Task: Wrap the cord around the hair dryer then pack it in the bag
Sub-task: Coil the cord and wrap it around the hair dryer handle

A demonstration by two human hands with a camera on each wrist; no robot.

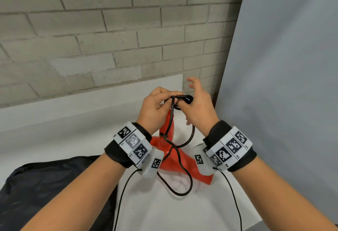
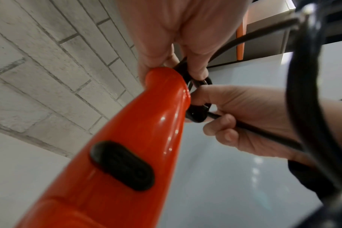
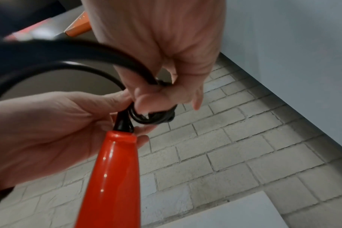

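head view: left hand (image 1: 155, 106) is clenched around the top end of the hair dryer (image 1: 170, 150) handle, thumb and fingers curled, also trapping small coils of the black cord (image 1: 181, 168) at the handle end. right hand (image 1: 198, 103) sits just beside it, touching; thumb and forefinger pinch the cord at the coil, the other fingers spread loose and raised toward the wall.

left wrist view: left hand (image 2: 166, 38) fingers close on the red handle tip of the hair dryer (image 2: 127, 146), with cord (image 2: 197, 111) loops bunched right at the tip. right hand (image 2: 250, 120) comes in from the right, fingers curled on a strand of cord. a black oval switch (image 2: 121, 165) shows on the handle.

right wrist view: right hand (image 3: 166, 61) pinches the cord (image 3: 152, 115) coil above the handle; left hand (image 3: 49, 131) wraps the hair dryer (image 3: 111, 177) handle from the left. the black strain relief leaves the handle tip and runs into the coil.

outward, head view: the dryer body hangs handle-up, below the hands, over the white table (image 1: 164, 212); i cannot tell whether it touches the surface. slack cord drapes over the body and loops down in front of it. the black bag (image 1: 45, 185) lies on the table to the lower left, near the dryer but apart from it. brick wall (image 1: 109, 29) behind, pale panel (image 1: 283, 66) to the right.
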